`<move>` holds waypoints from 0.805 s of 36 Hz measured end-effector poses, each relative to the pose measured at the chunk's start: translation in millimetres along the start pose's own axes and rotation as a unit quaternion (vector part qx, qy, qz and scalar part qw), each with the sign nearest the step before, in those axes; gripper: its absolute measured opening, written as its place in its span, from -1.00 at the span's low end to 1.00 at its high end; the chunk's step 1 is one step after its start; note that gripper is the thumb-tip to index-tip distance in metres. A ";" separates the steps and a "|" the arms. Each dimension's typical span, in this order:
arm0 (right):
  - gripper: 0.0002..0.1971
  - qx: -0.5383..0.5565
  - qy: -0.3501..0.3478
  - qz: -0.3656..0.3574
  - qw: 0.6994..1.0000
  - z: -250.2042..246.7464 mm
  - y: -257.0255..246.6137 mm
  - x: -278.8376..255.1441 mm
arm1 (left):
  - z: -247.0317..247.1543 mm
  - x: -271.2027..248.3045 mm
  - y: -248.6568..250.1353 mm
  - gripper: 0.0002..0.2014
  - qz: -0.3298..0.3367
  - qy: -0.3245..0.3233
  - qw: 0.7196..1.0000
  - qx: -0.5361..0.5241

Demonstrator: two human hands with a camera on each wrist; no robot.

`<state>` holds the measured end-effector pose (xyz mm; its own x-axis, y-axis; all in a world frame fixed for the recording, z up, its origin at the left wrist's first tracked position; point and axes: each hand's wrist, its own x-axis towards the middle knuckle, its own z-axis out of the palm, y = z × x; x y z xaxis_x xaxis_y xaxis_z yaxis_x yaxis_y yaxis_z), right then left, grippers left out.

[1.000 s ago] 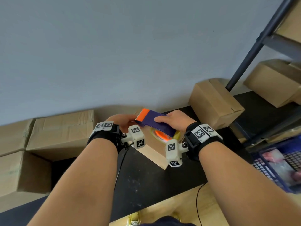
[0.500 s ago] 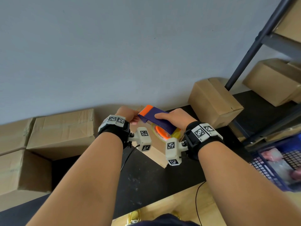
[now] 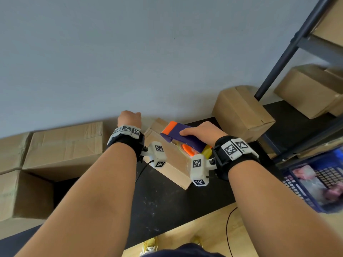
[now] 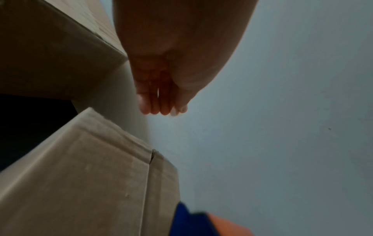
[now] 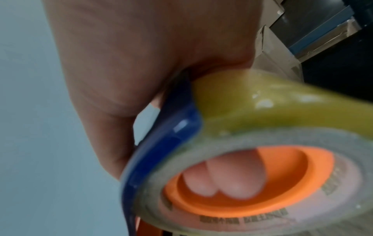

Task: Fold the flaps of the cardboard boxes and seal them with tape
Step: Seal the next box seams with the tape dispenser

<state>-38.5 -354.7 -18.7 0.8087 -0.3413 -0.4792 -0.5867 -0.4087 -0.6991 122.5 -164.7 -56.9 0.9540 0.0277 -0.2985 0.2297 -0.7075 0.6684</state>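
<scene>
A small cardboard box [image 3: 171,161] lies on the black table [image 3: 167,201], its flaps folded down. My right hand [image 3: 199,131] grips a blue tape dispenser [image 3: 182,139] with an orange tip, held on top of the box. In the right wrist view, fingers [image 5: 232,178] curl through the orange core of the tape roll [image 5: 272,131]. My left hand [image 3: 129,117] is raised off the box, near the wall. In the left wrist view its fingers [image 4: 161,108] are nearly straight, close together and hold nothing, above the box [image 4: 90,183].
Large cardboard boxes [image 3: 65,145] are stacked at the left against the grey wall. Another closed box [image 3: 241,112] sits on the table to the right, beside a dark shelf post [image 3: 289,49] with more boxes [image 3: 311,89]. A blue basket [image 3: 297,188] stands at the right.
My left hand has left the dispenser's orange end and risen up and leftward, away from the box. The right hand still holds the dispenser on the box, shifted slightly.
</scene>
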 end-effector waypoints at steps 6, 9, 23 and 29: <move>-0.51 -0.054 0.002 0.003 0.999 5.4 -4.0 6.8 | 13.5 11.2 -20.6 -0.71 -0.018 -0.051 0.994 -0.094; -0.53 -0.074 0.004 0.006 0.997 7.4 -7.3 10.3 | 15.0 4.8 -21.2 -0.73 -0.018 -0.063 0.991 -0.112; -0.59 -0.110 0.000 0.017 0.994 6.9 -9.8 18.6 | 27.9 3.6 -24.4 -0.74 -0.009 -0.059 0.998 0.026; -0.59 -0.103 -0.001 0.019 0.995 7.6 -8.7 18.7 | 41.7 0.7 -30.5 -0.73 -0.001 -0.080 0.991 0.111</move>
<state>-18.0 -351.2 -25.6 0.7860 -0.3580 -0.5041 -0.6126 -0.5603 -0.5574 108.1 -172.5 -106.0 0.9065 -0.0714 -0.4161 0.1659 -0.8461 0.5066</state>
